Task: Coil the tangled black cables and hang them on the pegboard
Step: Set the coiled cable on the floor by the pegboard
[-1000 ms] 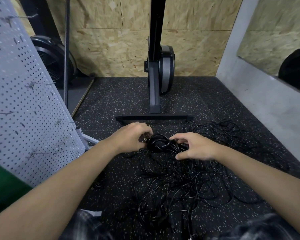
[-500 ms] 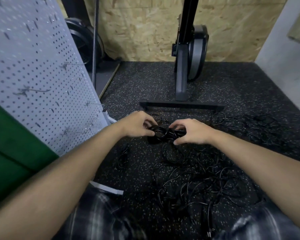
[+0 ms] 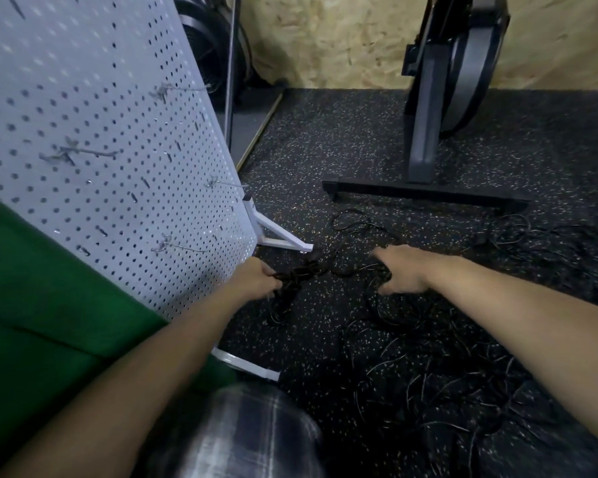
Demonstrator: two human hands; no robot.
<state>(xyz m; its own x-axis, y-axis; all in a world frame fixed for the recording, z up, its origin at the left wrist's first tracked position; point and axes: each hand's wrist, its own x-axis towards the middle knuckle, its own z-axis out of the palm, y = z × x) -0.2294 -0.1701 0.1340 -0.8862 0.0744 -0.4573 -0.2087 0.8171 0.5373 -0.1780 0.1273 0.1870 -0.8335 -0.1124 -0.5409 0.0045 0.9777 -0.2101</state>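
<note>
My left hand (image 3: pixel 256 279) grips a small coiled bundle of black cable (image 3: pixel 299 276) just off the lower right corner of the white pegboard (image 3: pixel 94 139). My right hand (image 3: pixel 399 270) is to the right of it, apart from the bundle, fingers loosely spread over loose black cable. A tangled pile of black cables (image 3: pixel 428 357) covers the speckled floor below and right of both hands. Several metal hooks (image 3: pixel 183 248) stick out of the pegboard; the frame is blurred.
The pegboard's white foot (image 3: pixel 277 234) juts onto the floor by my left hand. A black exercise machine (image 3: pixel 428 139) with a floor bar stands behind the cables. A green surface (image 3: pixel 49 322) lies at the left; chipboard wall at the back.
The hands, close together on the bundle earlier, have separated. My left hand carried the bundle left toward the pegboard; my right hand let go. The view swung left and down.
</note>
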